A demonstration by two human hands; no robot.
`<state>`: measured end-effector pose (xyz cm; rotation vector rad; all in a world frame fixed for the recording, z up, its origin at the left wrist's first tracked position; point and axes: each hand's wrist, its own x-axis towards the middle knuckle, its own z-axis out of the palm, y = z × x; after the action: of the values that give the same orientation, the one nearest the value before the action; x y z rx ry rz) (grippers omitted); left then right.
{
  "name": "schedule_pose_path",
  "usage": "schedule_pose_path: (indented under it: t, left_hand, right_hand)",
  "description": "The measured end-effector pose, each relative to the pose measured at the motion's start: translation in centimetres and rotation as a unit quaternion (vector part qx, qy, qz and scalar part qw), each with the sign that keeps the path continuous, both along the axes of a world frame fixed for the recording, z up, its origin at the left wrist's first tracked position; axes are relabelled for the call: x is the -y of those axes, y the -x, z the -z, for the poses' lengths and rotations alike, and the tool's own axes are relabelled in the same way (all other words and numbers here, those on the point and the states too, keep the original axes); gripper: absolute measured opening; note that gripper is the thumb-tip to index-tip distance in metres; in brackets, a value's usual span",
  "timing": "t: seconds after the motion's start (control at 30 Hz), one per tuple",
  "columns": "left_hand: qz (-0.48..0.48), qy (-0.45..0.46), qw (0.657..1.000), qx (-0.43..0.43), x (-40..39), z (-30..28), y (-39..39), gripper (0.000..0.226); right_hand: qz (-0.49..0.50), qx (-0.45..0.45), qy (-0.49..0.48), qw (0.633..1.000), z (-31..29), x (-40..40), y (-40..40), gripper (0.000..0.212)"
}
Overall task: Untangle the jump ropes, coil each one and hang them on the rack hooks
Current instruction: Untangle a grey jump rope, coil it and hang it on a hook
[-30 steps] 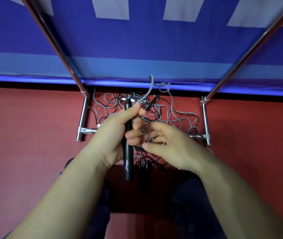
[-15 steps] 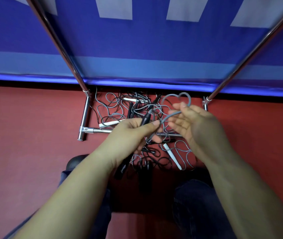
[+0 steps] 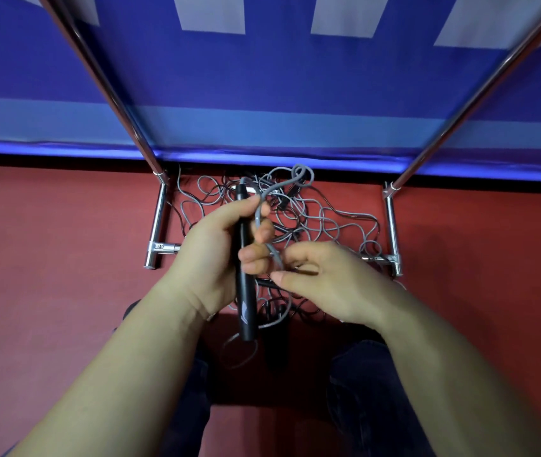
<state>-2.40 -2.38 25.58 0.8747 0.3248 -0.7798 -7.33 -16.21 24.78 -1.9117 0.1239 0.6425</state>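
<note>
While most of the jump ropes (image 3: 295,219) lie knotted on the floor (image 3: 48,258) between the rack (image 3: 158,222) feet, coiling one seems under way. The left hand (image 3: 209,255) is clamped round a black handle (image 3: 244,291), upright, its grey cord (image 3: 282,189) looping above. The right hand (image 3: 322,285) pinches that cord just beside it, probably; the grip is partly hidden. Next, draw more cord free.

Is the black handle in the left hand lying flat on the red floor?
No, the left hand holds the black handle upright above the red floor, with fingers wrapped around it.
</note>
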Motion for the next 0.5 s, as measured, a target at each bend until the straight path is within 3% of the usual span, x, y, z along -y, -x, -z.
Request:
schedule_pose_path:
  t: [0.17, 0.3, 0.5]
  left_hand:
    - [-0.007, -0.043, 0.999, 0.027, -0.2, 0.1, -0.2, 0.023]
    - [0.011, -0.09, 0.995, 0.036, 0.1, 0.2, -0.1, 0.02]
    - [0.091, -0.18, 0.974, 0.102, -0.1, 0.7, 0.7, 0.013]
  right_hand:
    - [0.06, 0.055, 0.043, 0.996, 0.5, 0.3, -0.2, 0.014]
    - [0.134, 0.064, -0.048, 0.988, -0.2, 0.0, -0.8, 0.023]
    - [0.29, 0.093, -0.15, 0.94, -0.9, 0.8, -1.3, 0.024]
